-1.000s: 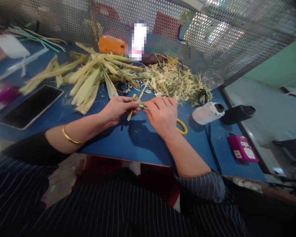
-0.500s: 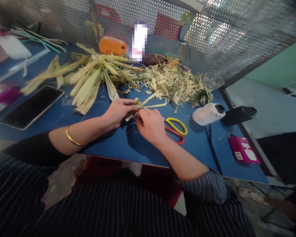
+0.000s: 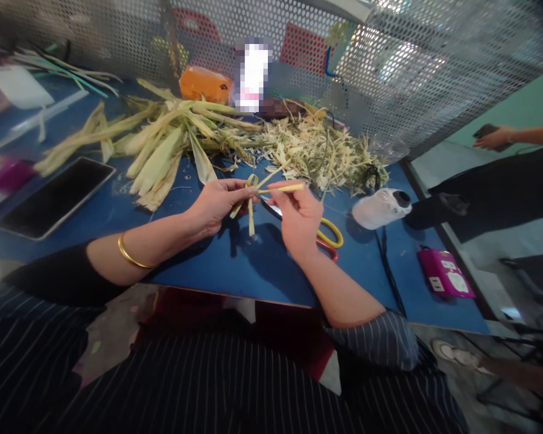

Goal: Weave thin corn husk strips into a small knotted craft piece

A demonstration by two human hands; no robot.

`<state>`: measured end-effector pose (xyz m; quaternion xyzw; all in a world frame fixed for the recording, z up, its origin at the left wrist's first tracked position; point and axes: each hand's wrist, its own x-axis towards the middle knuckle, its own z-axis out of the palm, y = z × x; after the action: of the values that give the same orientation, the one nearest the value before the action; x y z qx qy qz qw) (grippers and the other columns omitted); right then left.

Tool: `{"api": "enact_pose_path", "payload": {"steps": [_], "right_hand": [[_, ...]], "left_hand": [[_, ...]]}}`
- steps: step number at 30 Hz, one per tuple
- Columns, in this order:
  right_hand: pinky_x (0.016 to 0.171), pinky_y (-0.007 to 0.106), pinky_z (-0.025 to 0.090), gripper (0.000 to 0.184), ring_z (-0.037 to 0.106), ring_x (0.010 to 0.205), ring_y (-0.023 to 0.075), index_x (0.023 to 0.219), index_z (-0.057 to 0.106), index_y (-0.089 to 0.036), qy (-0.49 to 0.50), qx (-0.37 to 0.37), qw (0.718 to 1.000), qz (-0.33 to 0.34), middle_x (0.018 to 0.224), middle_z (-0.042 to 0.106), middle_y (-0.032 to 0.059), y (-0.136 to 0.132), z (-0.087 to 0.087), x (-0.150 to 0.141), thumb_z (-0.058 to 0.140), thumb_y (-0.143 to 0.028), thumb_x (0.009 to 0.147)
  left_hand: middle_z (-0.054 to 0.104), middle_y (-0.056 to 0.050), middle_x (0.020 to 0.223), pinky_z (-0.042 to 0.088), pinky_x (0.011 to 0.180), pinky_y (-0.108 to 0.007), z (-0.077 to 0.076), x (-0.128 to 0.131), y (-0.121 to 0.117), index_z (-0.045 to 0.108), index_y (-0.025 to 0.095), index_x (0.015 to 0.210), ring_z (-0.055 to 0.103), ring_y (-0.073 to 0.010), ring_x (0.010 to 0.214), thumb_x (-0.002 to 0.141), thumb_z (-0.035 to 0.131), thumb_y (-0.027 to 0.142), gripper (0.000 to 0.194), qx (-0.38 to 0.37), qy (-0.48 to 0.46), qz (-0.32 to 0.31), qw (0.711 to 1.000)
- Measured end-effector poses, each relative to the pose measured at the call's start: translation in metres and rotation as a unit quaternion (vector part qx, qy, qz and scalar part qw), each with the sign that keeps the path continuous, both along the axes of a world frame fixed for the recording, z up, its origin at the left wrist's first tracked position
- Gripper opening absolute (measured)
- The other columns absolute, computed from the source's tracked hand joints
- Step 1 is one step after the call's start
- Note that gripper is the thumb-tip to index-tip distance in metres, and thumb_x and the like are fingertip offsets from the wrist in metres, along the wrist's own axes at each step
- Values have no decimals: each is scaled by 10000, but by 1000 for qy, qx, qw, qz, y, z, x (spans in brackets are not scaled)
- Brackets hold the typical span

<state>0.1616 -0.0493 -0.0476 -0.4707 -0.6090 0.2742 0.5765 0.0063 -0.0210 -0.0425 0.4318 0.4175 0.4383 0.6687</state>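
My left hand [image 3: 219, 204] pinches a small woven bundle of corn husk strips [image 3: 251, 220] over the front half of the table, with several strip ends sticking out of it. Close beside it on the right, my right hand [image 3: 298, 220] has its fingers closed on one pale husk strip [image 3: 287, 188] that runs out from the bundle. Scissors [image 3: 330, 232] with one yellow and one red handle lie under and beside my right hand, their blades partly showing between the hands.
Whole corn husks [image 3: 160, 157] and a heap of husk scraps [image 3: 317, 150] lie behind my hands. On the left rests a phone [image 3: 57, 196]. A white-wrapped thread cone [image 3: 377, 208] and a magenta box [image 3: 447, 274] stand right. Another person's hand [image 3: 498, 138] holds a dark object.
My right hand has shifted right and up, now gripping a strip away from the bundle. One strip end hangs down toward me. Another person has come into view at the right.
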Motion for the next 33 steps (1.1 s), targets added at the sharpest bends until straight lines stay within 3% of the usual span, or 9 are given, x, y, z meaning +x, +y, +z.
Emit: {"api": "enact_pose_path", "payload": {"steps": [3,5,7,10,21,29,33], "right_hand": [[855,344,524,130,641,906,161,908,681,-246,-75,67,991,94,984,686,37,-7,7,0,564,-300,897],[787,322,532,162,636,780,136,938,661,-240,-55,41,991,117,906,686,25,-8,9,0,511,-301,927],[685,290,523,159,590,636,108,912,614,-231,-11,-3,996,87,825,667,3,-5,8,0,491,-329,934],[624,264,487,162,551,586,99,807,561,-218,5,-43,998,48,716,612,-22,-1,7,3,538,-349,900],[621,280,338,221,462,627,130,612,512,-196,-259,-66,963,24,624,515,-16,4,9,11,569,-225,824],[592,289,306,247,475,612,139,611,542,-197,-310,-116,943,-14,628,561,-3,4,10,10,583,-272,843],[614,299,354,244,531,607,147,630,559,-197,-312,-99,944,-38,598,590,-2,1,9,9,596,-284,854]], "left_hand": [[633,5,612,451,524,-218,2,1,-1,629,135,736,576,-86,530,674,800,254,217,-11,-8,18,1000],[641,7,619,469,536,-227,4,2,-2,605,142,758,591,-93,529,665,805,231,239,-12,-7,33,999],[667,-6,655,492,563,-242,4,2,-4,599,146,788,617,-106,554,670,799,224,245,6,9,42,999],[683,-26,671,514,599,-261,4,2,-4,605,142,792,642,-125,594,672,795,242,246,46,47,49,997],[691,-55,686,516,613,-264,-2,1,-7,689,108,818,631,-132,616,710,726,270,198,158,162,43,973],[691,-57,697,492,603,-250,-7,1,-7,683,124,812,623,-130,610,731,688,280,175,208,195,27,958],[690,-43,694,438,565,-229,-4,-1,-8,702,142,826,599,-125,604,757,641,255,146,268,270,9,925]]}}
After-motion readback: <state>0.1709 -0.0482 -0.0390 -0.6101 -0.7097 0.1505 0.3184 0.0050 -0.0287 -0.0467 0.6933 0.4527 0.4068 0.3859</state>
